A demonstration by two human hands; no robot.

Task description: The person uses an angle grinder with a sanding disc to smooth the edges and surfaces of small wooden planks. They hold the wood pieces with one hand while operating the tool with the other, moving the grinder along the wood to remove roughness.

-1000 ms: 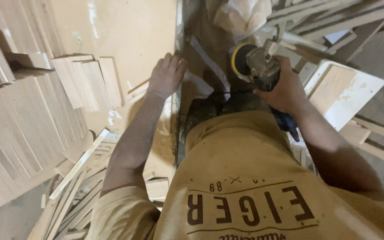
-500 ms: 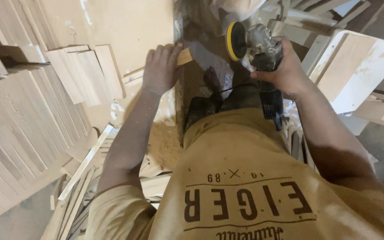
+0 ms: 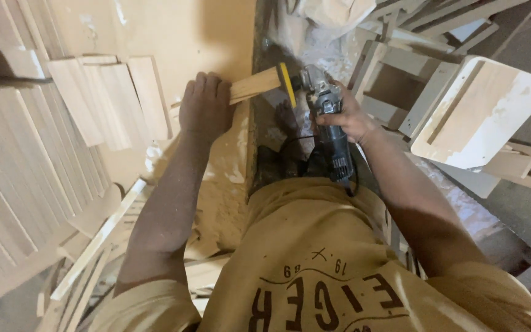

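The left hand [image 3: 204,107] lies palm down on a short wooden piece [image 3: 254,84], fingers pressed together and curled over its near end, pinning it to the tabletop [image 3: 185,31] at the right edge. The piece's free end overhangs that edge, pointing right. This hold appears meant to keep the wood from shifting while leaving the end grain exposed clear of the tabletop.

The right hand [image 3: 346,117] is wrapped tight around the body of a handheld sander [image 3: 326,117], fingers closed about the grey housing. The tool's dark rear handle trails toward the person's waist, with its cord looping near the trousers. The yellow-rimmed disc [image 3: 286,85] stands on edge, its face meeting the overhanging end of the piece; contact seems made, though the exact touch line is hard to confirm.

The wooden piece is pale, flat and narrow, with straight grain running lengthwise and a squarely cut end. Its surface looks clean against the dust-coated tabletop.

Surroundings: flat boards [image 3: 112,98] of like colour lie stacked in overlapping rows at the left and far left. Thin strips [image 3: 96,243] lie loose at the near left. A heap of sawdust [image 3: 225,203] sits along the tabletop's near right edge. At the right, a pale panel [image 3: 483,114] leans among grey frame parts [image 3: 394,67], well apart from both hands.
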